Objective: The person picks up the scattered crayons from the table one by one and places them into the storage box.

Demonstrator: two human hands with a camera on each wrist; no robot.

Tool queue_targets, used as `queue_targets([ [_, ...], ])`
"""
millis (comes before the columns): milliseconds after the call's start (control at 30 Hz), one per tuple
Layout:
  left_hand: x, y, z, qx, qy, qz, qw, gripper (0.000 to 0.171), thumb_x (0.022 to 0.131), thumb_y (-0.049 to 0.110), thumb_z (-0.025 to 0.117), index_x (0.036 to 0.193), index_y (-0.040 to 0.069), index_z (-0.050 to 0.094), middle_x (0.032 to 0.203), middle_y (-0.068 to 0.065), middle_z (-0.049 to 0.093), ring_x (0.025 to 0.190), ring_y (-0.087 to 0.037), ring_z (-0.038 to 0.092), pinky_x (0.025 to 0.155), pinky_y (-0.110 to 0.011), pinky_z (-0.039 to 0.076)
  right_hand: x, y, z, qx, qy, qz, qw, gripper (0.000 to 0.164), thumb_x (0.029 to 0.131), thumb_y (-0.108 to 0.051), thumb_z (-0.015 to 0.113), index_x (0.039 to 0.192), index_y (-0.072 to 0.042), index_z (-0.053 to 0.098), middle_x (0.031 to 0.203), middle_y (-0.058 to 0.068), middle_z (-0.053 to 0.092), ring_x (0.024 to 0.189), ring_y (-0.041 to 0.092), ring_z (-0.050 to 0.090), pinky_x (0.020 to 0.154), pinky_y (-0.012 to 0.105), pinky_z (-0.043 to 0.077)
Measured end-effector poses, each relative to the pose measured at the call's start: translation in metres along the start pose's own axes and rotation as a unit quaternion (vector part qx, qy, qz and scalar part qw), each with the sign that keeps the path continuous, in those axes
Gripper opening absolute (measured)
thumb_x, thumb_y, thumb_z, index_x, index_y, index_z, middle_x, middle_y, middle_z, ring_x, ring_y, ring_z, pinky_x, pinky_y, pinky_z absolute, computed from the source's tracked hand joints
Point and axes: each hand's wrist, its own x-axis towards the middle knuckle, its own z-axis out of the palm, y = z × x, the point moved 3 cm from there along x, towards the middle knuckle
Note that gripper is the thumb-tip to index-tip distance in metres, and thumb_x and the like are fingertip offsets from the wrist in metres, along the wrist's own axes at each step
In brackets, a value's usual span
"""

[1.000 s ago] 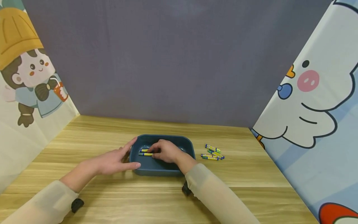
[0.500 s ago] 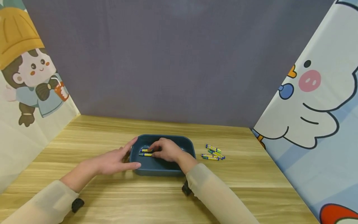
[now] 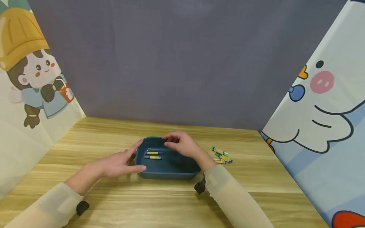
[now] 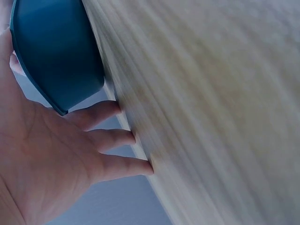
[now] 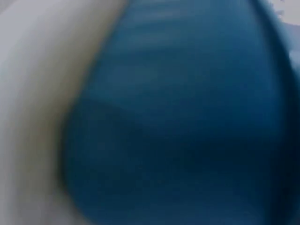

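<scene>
A dark blue rectangular bin (image 3: 168, 174) stands on the wooden table. Two crayons in yellow wrappers lie side by side in its left part: a far crayon (image 3: 153, 153) and a near crayon (image 3: 154, 157). My left hand (image 3: 117, 164) rests at the bin's left end, thumb over the near rim and index finger at the far corner. Its other fingers are spread with tips on the table, as the left wrist view shows. Over the bin's far right part hovers my right hand (image 3: 183, 144), fingers loosely bent around nothing. The right wrist view shows blurred bin wall (image 5: 178, 103).
Right of the bin, several more crayons (image 3: 220, 155) lie in a small loose pile, partly overlapped by the right wrist. A grey backdrop (image 3: 171, 63) rises behind the table (image 3: 114, 202), with cartoon-printed panels at both sides.
My right hand has let go of the crayons in the bin and lifted up and to the right. Both crayons now show in full. The left hand stays at the bin's end.
</scene>
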Motion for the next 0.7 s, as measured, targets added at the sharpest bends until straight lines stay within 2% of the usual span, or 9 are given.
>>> queue_targets([
  [167, 0.001, 0.002, -0.001, 0.004, 0.005, 0.0, 1.0, 0.113, 0.102, 0.067, 0.067, 0.178, 0.018, -0.001, 0.166, -0.026, 0.051, 0.15, -0.052, 0.051, 0.122, -0.071, 0.04, -0.022, 0.012, -0.045, 0.01, 0.061, 0.0, 0.998, 0.031, 0.106, -0.02, 0.074, 0.136, -0.01, 0.077, 0.121, 0.011, 0.075, 0.094, 0.017, 0.068, 0.081, 0.032, 0.058],
  [367, -0.001, 0.004, -0.002, 0.003, -0.001, -0.006, 1.0, 0.114, 0.102, 0.068, 0.066, 0.178, 0.017, -0.003, 0.168, -0.028, 0.047, 0.154, -0.054, 0.046, 0.123, -0.072, 0.038, -0.053, 0.047, -0.092, 0.007, 0.098, 0.048, 0.994, 0.032, 0.108, -0.025, 0.073, 0.137, -0.01, 0.076, 0.12, 0.013, 0.075, 0.09, 0.018, 0.063, 0.074, 0.031, 0.053],
  [500, -0.001, 0.004, -0.002, 0.002, -0.003, -0.008, 1.0, 0.114, 0.102, 0.069, 0.066, 0.178, 0.02, -0.004, 0.169, -0.03, 0.044, 0.156, -0.055, 0.043, 0.124, -0.073, 0.036, -0.073, 0.084, -0.115, 0.004, 0.086, 0.083, 0.993, 0.035, 0.11, -0.025, 0.07, 0.14, -0.007, 0.074, 0.127, 0.019, 0.075, 0.095, 0.027, 0.066, 0.076, 0.036, 0.056],
  [600, -0.001, 0.003, -0.001, 0.004, -0.003, -0.009, 1.0, 0.114, 0.102, 0.069, 0.066, 0.178, 0.019, -0.004, 0.169, -0.03, 0.044, 0.156, -0.055, 0.043, 0.124, -0.073, 0.036, -0.088, 0.114, -0.127, -0.011, 0.056, 0.108, 0.993, 0.039, 0.111, -0.024, 0.068, 0.144, -0.003, 0.07, 0.138, 0.024, 0.072, 0.105, 0.033, 0.069, 0.085, 0.041, 0.061],
  [700, 0.0, 0.002, 0.0, 0.004, -0.003, -0.008, 1.0, 0.114, 0.102, 0.068, 0.066, 0.178, 0.018, -0.003, 0.168, -0.029, 0.046, 0.154, -0.054, 0.046, 0.124, -0.072, 0.037, -0.101, 0.137, -0.134, -0.036, 0.021, 0.137, 0.99, 0.042, 0.112, -0.024, 0.065, 0.149, -0.005, 0.067, 0.144, 0.024, 0.067, 0.116, 0.032, 0.069, 0.094, 0.046, 0.061],
])
